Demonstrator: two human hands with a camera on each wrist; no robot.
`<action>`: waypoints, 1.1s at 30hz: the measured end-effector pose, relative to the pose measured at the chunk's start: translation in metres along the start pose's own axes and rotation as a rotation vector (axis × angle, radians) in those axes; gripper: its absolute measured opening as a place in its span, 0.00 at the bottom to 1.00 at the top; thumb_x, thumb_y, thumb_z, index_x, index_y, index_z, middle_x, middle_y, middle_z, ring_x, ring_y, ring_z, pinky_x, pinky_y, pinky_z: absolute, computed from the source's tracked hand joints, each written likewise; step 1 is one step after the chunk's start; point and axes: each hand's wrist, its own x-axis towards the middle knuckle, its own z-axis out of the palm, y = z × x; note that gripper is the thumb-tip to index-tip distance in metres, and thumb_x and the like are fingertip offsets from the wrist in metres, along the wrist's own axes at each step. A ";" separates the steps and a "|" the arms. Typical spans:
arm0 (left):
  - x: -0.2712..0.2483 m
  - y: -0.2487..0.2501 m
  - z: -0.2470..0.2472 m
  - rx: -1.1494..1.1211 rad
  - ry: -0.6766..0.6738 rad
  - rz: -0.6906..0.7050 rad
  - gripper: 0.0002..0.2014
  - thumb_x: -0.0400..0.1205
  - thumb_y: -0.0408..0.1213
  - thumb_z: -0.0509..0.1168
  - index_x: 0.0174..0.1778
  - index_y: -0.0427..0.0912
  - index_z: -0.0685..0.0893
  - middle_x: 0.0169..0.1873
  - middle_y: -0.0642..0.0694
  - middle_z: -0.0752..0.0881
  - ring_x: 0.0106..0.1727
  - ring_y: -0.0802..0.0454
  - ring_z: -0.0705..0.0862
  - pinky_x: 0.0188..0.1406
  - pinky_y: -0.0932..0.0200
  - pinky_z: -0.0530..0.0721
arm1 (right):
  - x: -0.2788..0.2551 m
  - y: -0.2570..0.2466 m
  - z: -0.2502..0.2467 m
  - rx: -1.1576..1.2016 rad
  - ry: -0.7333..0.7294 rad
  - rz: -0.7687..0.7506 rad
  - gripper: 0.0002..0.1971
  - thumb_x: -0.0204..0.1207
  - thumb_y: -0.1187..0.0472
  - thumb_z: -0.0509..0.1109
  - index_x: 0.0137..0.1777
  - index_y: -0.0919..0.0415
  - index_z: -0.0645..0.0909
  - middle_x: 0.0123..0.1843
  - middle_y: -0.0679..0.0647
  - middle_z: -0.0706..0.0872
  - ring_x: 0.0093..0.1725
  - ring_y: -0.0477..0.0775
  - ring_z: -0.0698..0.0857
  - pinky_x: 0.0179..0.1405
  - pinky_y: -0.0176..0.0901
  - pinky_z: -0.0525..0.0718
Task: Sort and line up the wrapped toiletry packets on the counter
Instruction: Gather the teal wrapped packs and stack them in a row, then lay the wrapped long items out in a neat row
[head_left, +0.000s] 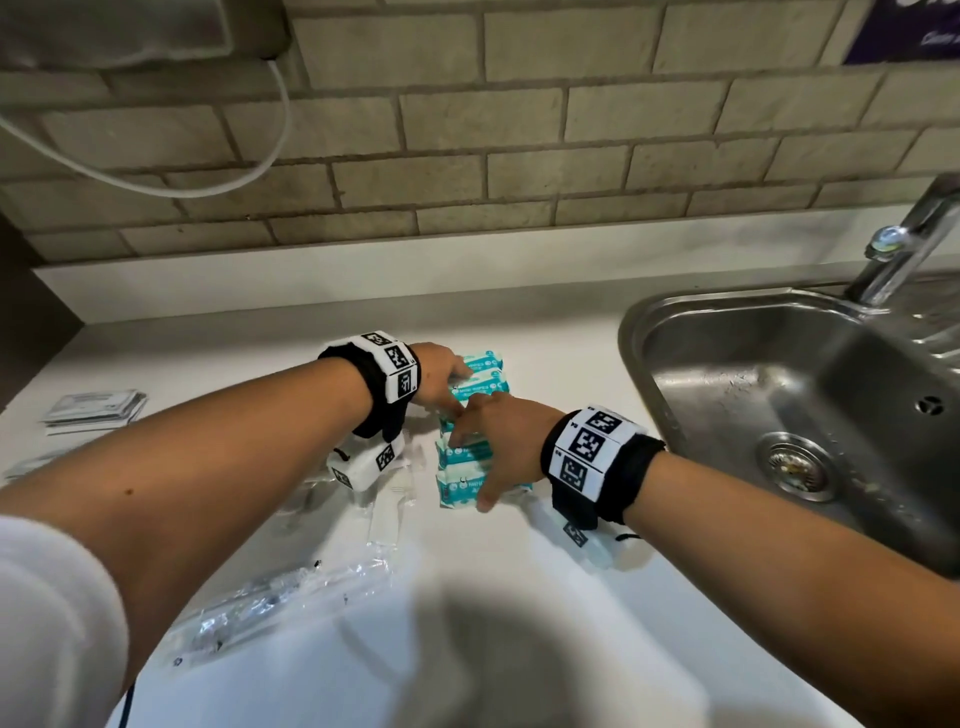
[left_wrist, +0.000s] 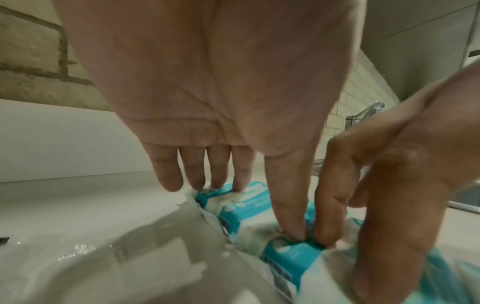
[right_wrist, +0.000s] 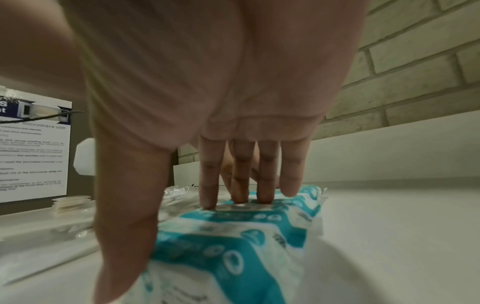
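Head view: on the counter (head_left: 545, 364), left of the sink (head_left: 779, 395), both hands press a row of teal wipe packets (head_left: 462, 452). The left hand (head_left: 441, 374) rests at the row's far end, the right hand (head_left: 498, 436) nearer.

Left wrist: straight fingers (left_wrist: 241, 170) touch the packets (left_wrist: 291, 257).

Right wrist: 3 straight fingertips (right_wrist: 207, 185) press a packet (right_wrist: 233, 236), gripping nothing.

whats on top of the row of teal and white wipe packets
Both hands rest on the row of teal and white wipe packets: the left hand at the far end, the right hand nearer. Their straight fingers press down. The packet tops beneath them are covered.
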 end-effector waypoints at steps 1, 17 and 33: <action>0.000 -0.001 -0.001 0.010 -0.005 0.001 0.37 0.77 0.53 0.70 0.81 0.45 0.68 0.79 0.45 0.71 0.76 0.45 0.74 0.74 0.53 0.71 | 0.000 0.001 0.000 0.007 0.002 -0.002 0.39 0.58 0.46 0.84 0.71 0.50 0.77 0.68 0.49 0.77 0.68 0.54 0.76 0.65 0.46 0.77; -0.001 -0.003 0.001 0.028 0.047 0.015 0.33 0.77 0.54 0.71 0.78 0.47 0.74 0.72 0.46 0.80 0.68 0.46 0.81 0.68 0.53 0.78 | 0.011 -0.004 -0.003 -0.053 0.009 0.005 0.37 0.56 0.44 0.84 0.66 0.48 0.75 0.62 0.49 0.77 0.62 0.55 0.75 0.51 0.46 0.79; -0.143 -0.067 -0.001 -0.426 0.319 -0.050 0.11 0.78 0.46 0.72 0.53 0.48 0.88 0.43 0.54 0.88 0.46 0.57 0.85 0.50 0.62 0.78 | 0.025 -0.076 -0.023 -0.157 0.159 -0.045 0.20 0.72 0.47 0.70 0.63 0.51 0.78 0.60 0.50 0.85 0.56 0.56 0.84 0.45 0.43 0.76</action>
